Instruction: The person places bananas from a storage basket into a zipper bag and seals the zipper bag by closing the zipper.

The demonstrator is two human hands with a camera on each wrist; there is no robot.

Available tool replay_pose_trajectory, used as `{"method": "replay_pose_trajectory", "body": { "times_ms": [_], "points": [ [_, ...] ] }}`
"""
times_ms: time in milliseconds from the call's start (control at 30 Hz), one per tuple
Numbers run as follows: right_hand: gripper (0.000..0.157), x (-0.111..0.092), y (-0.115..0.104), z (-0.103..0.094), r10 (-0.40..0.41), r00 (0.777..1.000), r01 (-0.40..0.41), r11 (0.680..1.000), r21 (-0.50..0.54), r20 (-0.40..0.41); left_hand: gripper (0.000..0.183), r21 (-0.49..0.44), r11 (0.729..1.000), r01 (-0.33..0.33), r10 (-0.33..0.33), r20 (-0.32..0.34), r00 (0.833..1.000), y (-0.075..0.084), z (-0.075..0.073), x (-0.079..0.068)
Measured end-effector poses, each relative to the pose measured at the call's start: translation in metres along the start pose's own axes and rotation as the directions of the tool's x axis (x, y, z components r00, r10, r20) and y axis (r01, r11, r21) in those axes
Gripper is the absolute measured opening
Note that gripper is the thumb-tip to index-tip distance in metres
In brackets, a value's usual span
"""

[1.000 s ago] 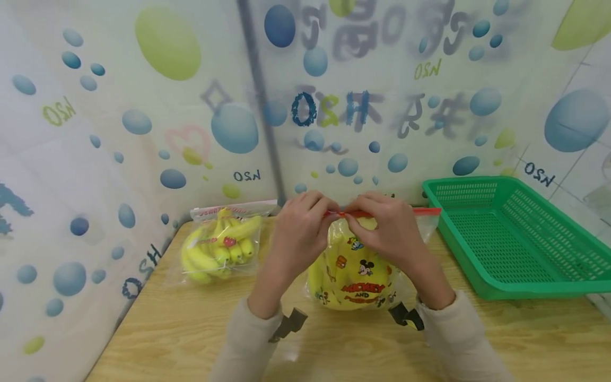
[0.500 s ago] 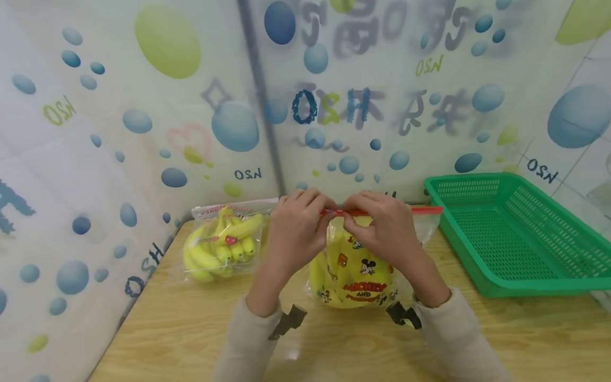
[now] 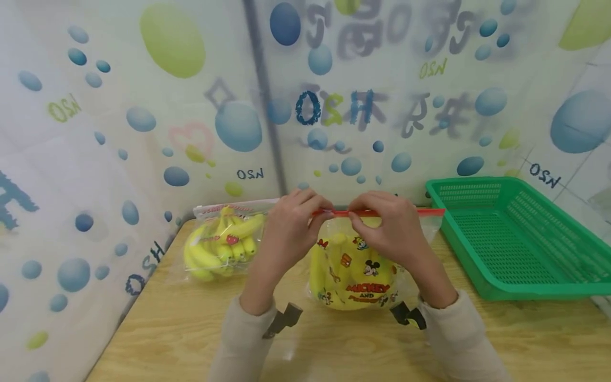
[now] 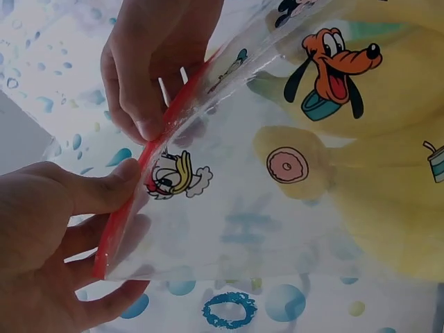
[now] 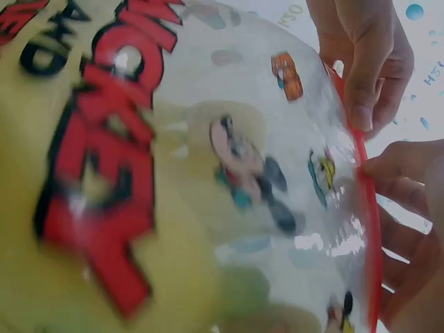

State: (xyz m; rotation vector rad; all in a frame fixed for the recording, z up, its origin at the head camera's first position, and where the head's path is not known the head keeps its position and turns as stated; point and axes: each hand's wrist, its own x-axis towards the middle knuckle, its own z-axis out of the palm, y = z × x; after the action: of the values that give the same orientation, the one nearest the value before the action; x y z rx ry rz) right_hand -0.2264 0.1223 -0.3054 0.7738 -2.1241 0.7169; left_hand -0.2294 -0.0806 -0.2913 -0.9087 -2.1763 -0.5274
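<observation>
In the head view, a clear zip bag [image 3: 365,297] printed with cartoon figures and "MICKEY AND" holds yellow fruit that looks like bananas. A red zip strip [image 3: 431,212] runs along its top edge. My left hand [image 3: 293,228] pinches this strip left of the bag's middle. Thumb and fingers of my right hand [image 3: 396,228] pinch it a short way to the right. Both wrist views show thumbs and fingers on opposite sides of the red strip [image 4: 119,232]. Part of the strip is hidden behind the hands.
To the left, another clear zip bag [image 3: 202,213] containing yellow bananas [image 3: 205,257] lies on the wooden table [image 3: 167,329]. A green plastic basket [image 3: 501,291] with nothing in it stands at the right. A bubble-patterned curtain [image 3: 305,69] hangs behind the table.
The two hands have drawn slightly apart along the red strip, so a wider gap shows between their fingertips. Both still pinch it. The other bag and the basket stay put.
</observation>
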Motion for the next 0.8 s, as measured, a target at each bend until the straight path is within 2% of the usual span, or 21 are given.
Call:
{"method": "replay_pose_trajectory", "body": {
  "times_ms": [200,367,567,800],
  "points": [
    [0.005,0.004,-0.003,0.006,-0.027,1.000,0.027,0.999,0.047,0.002,0.014,-0.091,0.996,-0.025,0.019,-0.063,0.998,-0.001,0.002,0.002],
    [0.005,0.005,-0.004,0.009,-0.031,0.999,0.032,0.999,0.031,-0.020,0.023,-0.128,0.991,-0.043,0.030,-0.101,0.994,0.000,0.006,0.003],
    [0.006,0.005,-0.006,0.010,-0.034,0.998,0.032,0.999,-0.034,-0.049,0.036,-0.105,0.994,-0.034,0.024,-0.100,0.995,-0.002,0.007,0.002],
    [0.006,0.006,-0.008,0.010,-0.030,0.998,0.026,0.997,-0.066,-0.054,0.033,-0.114,0.993,-0.029,0.020,-0.081,0.997,-0.010,0.000,0.001]
  ]
}}
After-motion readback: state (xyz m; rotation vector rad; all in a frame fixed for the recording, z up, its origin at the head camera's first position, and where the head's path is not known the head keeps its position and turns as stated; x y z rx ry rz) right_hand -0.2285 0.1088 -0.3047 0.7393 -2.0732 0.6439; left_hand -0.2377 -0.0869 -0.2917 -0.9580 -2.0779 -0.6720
